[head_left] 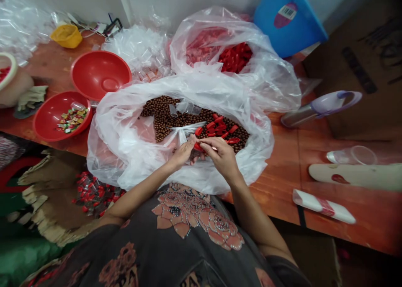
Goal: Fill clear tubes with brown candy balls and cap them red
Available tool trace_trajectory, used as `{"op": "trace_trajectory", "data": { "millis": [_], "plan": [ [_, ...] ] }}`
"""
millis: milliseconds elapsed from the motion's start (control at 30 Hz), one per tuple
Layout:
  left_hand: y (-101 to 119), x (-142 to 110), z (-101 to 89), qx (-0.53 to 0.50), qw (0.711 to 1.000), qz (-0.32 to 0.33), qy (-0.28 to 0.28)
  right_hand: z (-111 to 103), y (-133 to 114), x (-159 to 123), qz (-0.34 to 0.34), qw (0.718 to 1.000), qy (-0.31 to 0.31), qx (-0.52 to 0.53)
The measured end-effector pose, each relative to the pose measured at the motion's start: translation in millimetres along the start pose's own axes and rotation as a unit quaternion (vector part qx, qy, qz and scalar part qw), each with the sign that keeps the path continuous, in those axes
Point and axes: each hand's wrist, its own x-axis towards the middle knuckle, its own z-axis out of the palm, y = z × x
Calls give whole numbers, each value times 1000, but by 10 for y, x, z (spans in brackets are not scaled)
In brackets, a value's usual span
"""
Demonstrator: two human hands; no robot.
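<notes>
My left hand [185, 151] and my right hand [221, 155] meet over the near side of a large open plastic bag [125, 153]. Between their fingertips shows a red cap [197, 146], pinched by my right thumb and fingers. My left fingers are closed around what looks like a small clear container under the cap, mostly hidden by the hand. Brown balls [163, 125] fill the bag. On top of them lie loose red caps [218, 127], just beyond my right hand, and several small clear containers [188, 108].
Behind stands another bag with red caps [235, 57]. To the left are a red bowl [99, 71], a red bowl with small wrapped pieces [44, 121] and clear containers [147, 52]. A carton [56, 211] below holds red-capped containers [96, 192]. A bottle [301, 111] lies right.
</notes>
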Motion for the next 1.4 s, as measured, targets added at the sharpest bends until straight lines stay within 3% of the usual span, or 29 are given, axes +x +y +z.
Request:
{"op": "trace_trajectory", "data": {
  "millis": [133,233,300,367,433,500,600,700,800,867,967,1133,1300,1400],
  "plan": [
    [17,-25,27,33,999,-26,8,-36,-41,12,-78,990,-83,-77],
    [67,-24,23,-23,999,-37,26,-40,-1,-65,-86,986,-101,-99],
    [119,-17,7,-81,996,-31,30,-4,52,-155,-20,997,-36,-59],
    [169,-14,-14,-117,993,-17,29,57,107,-248,96,994,43,5],
    [198,-20,-27,-122,992,-7,26,120,131,-310,181,979,62,72],
    [196,-30,-24,-115,993,-5,27,168,109,-323,205,969,54,128],
    [147,-44,1,-90,995,-6,38,196,24,-267,201,959,127,154],
    [79,-47,34,-54,998,-20,31,193,-37,-197,149,972,144,108],
    [42,-44,62,-45,998,-36,23,194,-59,-176,38,998,46,9],
    [43,-45,71,-64,997,-45,21,206,-68,-189,-12,998,-16,-58],
    [60,-47,62,-98,992,-76,4,237,-73,-221,-42,989,-63,-125],
    [29,-35,13,-172,974,-147,-6,283,-23,-221,-97,972,-72,-201],
    [-66,-91,23,-214,966,-142,-10,303,28,-211,-125,966,-95,-204],
    [-84,-183,17,-156,981,-114,4,328,59,-250,-128,969,-97,-186]
  ]
}}
